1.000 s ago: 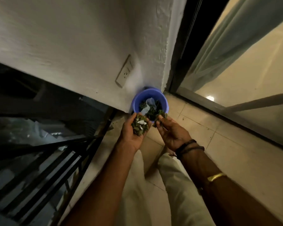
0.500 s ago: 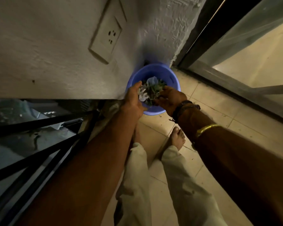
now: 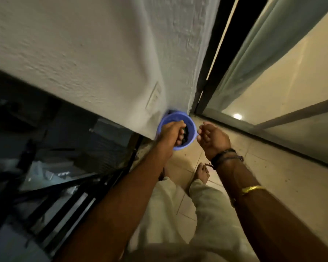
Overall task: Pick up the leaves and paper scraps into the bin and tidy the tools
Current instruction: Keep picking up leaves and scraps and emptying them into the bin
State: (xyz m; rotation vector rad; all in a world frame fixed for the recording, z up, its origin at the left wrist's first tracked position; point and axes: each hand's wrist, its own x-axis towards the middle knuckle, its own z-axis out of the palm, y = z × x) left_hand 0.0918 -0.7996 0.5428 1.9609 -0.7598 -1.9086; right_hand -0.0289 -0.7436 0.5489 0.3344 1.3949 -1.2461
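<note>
The left hand's [image 3: 170,134] fingers [image 3: 181,138] are curled tightly inward and point down over the open mouth of the bin [image 3: 191,123]. Motion blur hides whether they close on anything. Just right of those fingertips, inside the bin, lies a dark heap of leaves [image 3: 187,134]; no paper scraps can be made out among them.

The right hand [image 3: 213,138] hangs just right of the bin's rim, palm turned up and towards the bin. Its fingers [image 3: 202,132] are loosely bent, with nothing in them. They are close to the rim but not touching it.

The bin is a round blue tub that stands on the tiled floor [image 3: 273,176]. It is tucked into the corner beyond the fingers, against the rough white wall [image 3: 102,53]. A socket plate [image 3: 154,97] sits on that wall, above and left of the left fingers.

Behind the right fingers, dark thread bands [image 3: 225,156] circle the wrist, and a gold bangle [image 3: 253,189] sits further back on the forearm. Nearer the person than both hands are a bare foot [image 3: 202,173] on the tiles and pale trousers [image 3: 206,214].

Far left of the left fingers runs a dark railing [image 3: 64,195]. Far right of the right fingers stands a glass door [image 3: 273,82] in a dark frame.
</note>
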